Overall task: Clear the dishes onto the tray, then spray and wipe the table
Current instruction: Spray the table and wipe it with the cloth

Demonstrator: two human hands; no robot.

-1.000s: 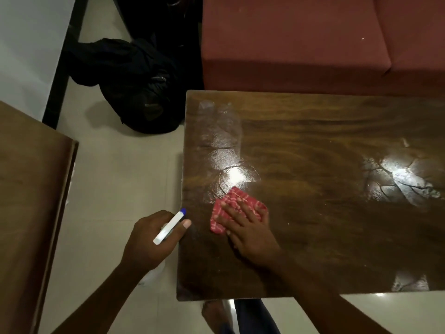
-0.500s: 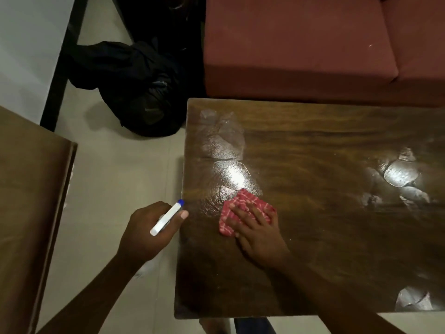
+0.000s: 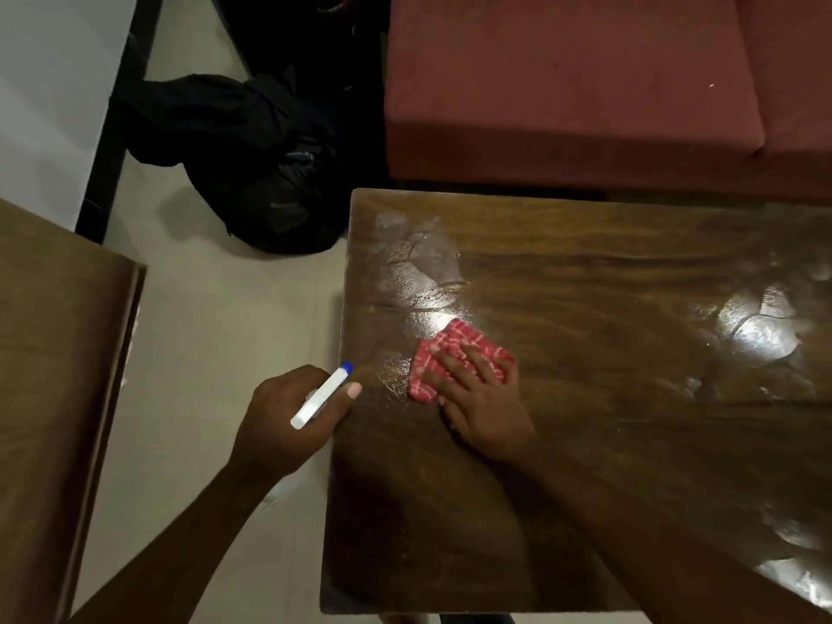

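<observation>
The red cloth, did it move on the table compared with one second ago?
Yes. The red cloth under the right hand has moved right, away from the left edge of the table, and slightly toward the sofa.

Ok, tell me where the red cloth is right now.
In the head view the red checked cloth lies flat on the wooden table near its left edge, pinned under the right hand, beside the left hand holding the spray bottle.
</observation>
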